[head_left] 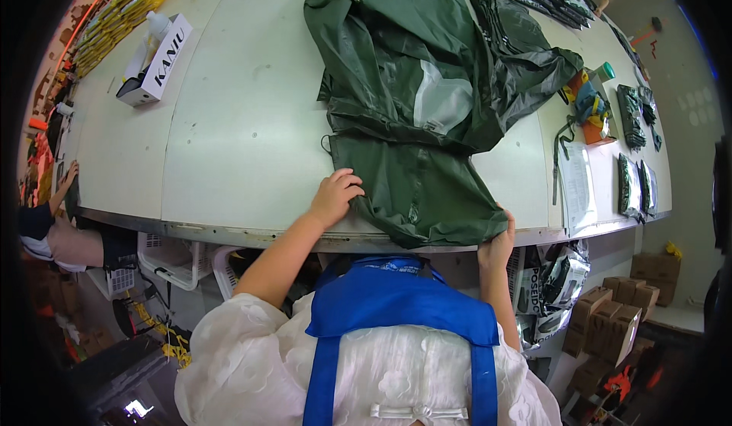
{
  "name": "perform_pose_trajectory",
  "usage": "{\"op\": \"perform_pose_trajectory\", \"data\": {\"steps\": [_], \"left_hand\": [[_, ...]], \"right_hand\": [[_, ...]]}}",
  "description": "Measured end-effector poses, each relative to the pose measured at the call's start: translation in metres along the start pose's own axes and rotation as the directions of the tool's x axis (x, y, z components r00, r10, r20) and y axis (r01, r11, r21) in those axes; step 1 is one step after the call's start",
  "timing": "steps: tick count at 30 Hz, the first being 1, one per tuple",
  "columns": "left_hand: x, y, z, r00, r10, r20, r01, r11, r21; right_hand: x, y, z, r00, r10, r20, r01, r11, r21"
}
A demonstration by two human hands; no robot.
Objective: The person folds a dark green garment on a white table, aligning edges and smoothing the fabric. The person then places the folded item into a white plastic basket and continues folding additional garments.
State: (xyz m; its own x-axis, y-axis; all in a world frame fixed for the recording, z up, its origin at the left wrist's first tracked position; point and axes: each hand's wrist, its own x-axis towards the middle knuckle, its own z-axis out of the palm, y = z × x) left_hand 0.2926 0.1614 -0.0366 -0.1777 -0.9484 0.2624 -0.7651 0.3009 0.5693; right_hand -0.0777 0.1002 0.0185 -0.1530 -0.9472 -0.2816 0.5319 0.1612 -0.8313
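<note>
A dark green waterproof garment, apparently a raincoat (404, 45), lies spread and creased over the white table, its lower part folded toward me and reaching the front edge. A whitish translucent piece (442, 99) shows in its middle. My left hand (336, 197) has its fingers bent over the left edge of the lower part, closed on the fabric. At the near right corner my right hand (499, 239) grips the cloth, and some of its fingers are hidden beneath it. Another dark green folded bundle (526, 56) touches the garment's right side.
On the table (244, 121) stand a white box with a bottle (164, 64) at left and an orange box of tools (598, 125) at right. Paper sheets (577, 186) and packed bags (635, 186) lie nearby. Another person (65, 231) is at far left. White baskets (175, 258) sit below.
</note>
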Motion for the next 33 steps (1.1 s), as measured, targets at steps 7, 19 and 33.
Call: {"op": "perform_pose_trajectory", "data": {"steps": [7, 19, 33], "left_hand": [[0.015, -0.004, -0.053, 0.912, -0.005, 0.411, 0.051, 0.994, -0.101], [0.045, 0.004, -0.041, 0.938, -0.053, 0.342, 0.151, 0.952, -0.268], [0.045, 0.103, 0.059, 0.934, 0.269, 0.237, -0.216, 0.950, -0.225]], "right_hand": [[0.075, -0.089, -0.051, 0.870, 0.206, 0.449, 0.476, -0.104, -0.873], [-0.010, 0.011, 0.055, 0.413, 0.508, 0.756, 0.833, 0.124, -0.539], [0.057, -0.048, -0.032, 0.921, -0.103, 0.377, 0.388, 0.141, -0.911]]}}
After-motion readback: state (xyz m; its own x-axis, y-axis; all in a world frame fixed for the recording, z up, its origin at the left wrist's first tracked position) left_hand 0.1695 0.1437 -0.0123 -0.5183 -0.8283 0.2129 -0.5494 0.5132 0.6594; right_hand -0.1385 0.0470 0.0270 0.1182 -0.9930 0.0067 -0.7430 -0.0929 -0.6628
